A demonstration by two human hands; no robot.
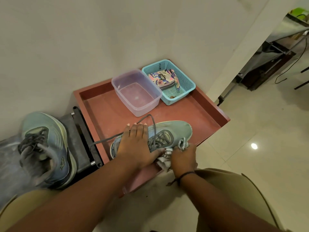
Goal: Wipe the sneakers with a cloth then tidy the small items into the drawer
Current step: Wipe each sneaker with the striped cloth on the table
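Left hand (135, 144) flat, fingers spread, pressing down on the sneaker (167, 133) over its collar and tongue; it pins the shoe rather than closing round it. Right hand (184, 158) bunched tight on a striped cloth (164, 158), held against the near side of the same sneaker toward the toe. The two hands sit close together, the cloth between them. Dark cord on the right wrist.

Landmark: red tray (192, 108), low-walled, set against the wall.

Well left of the tray: second sneaker (45, 146), same blue-green, laces loose, resting on a dark stand or step (78, 139) that butts the tray's left edge. Picture is blurred there; what lies under the heel cannot be told.

On the tray, near edge: the held sneaker, toe pointing right, lying along the front rim. One grey lace (107, 139) trails left over the tray's edge; another loops up toward the tub.

On the tray, far middle: clear plastic tub (133, 92), open; contents hard to judge.

On the tray, far right corner, touching the tub: turquoise mesh basket (177, 77) holding flowered pouches (163, 77) and some small items too small to name.

Right of the tray: pale tiled floor (259, 148), glare spot.
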